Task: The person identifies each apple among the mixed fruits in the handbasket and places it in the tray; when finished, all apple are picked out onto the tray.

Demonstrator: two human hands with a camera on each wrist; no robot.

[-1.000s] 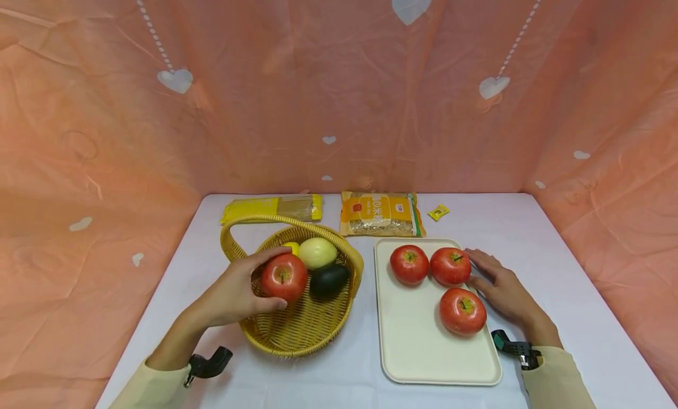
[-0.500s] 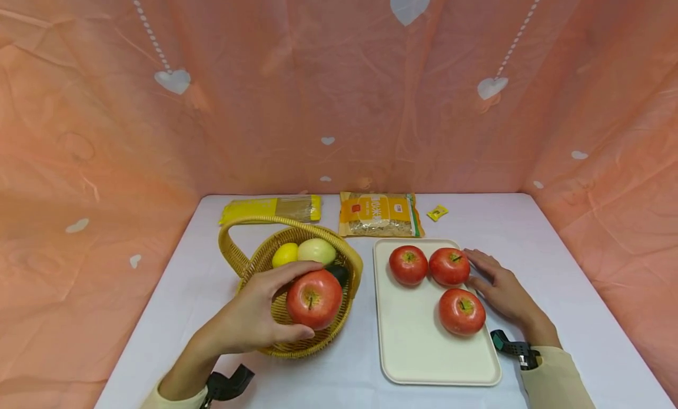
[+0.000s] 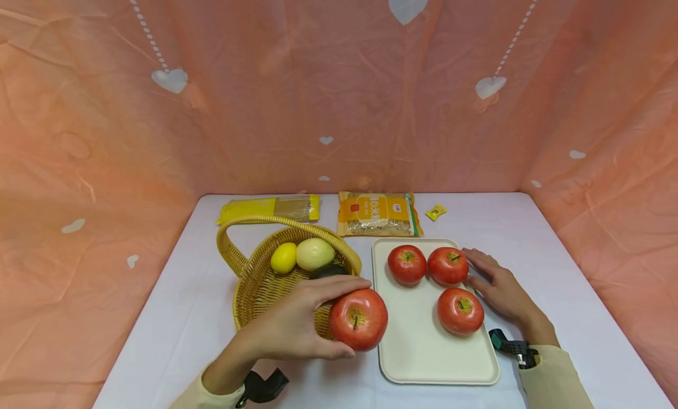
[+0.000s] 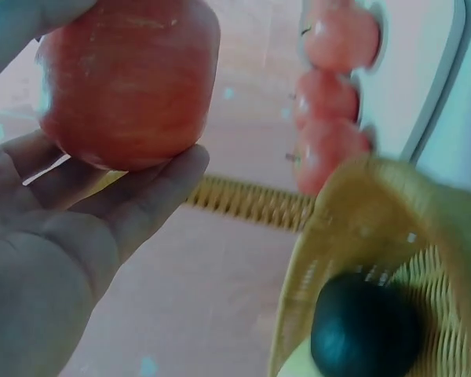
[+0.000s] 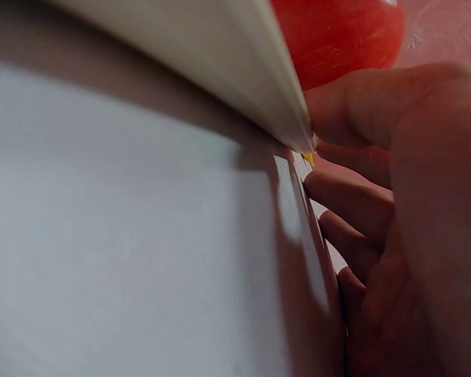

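Observation:
My left hand (image 3: 299, 323) grips a red apple (image 3: 359, 319) between thumb and fingers, held up between the basket and the tray. In the left wrist view the apple (image 4: 129, 82) sits in the curled fingertips. A wicker basket (image 3: 243, 300) contains a lemon (image 3: 283, 258), a pale green oval fruit (image 3: 315, 254) and a dark green avocado (image 3: 328, 271), partly hidden by the hand. On the cream tray (image 3: 408, 353) lie three more red apples (image 3: 461, 311). My right hand (image 3: 505, 291) rests at the tray's right edge, its thumb touching the rim (image 5: 298, 129) in the right wrist view.
Behind the basket lies a yellow packet of noodles (image 3: 270, 209). An orange-and-clear bag of grain (image 3: 378, 215) and a small yellow wrapped candy (image 3: 436, 212) are along the back of the white table (image 3: 175, 315). A pink curtain (image 3: 339, 103) surrounds the table.
The left hand has lifted the apple out of the basket and carried it right and nearer the front, to the tray's left edge. The right hand stays in place.

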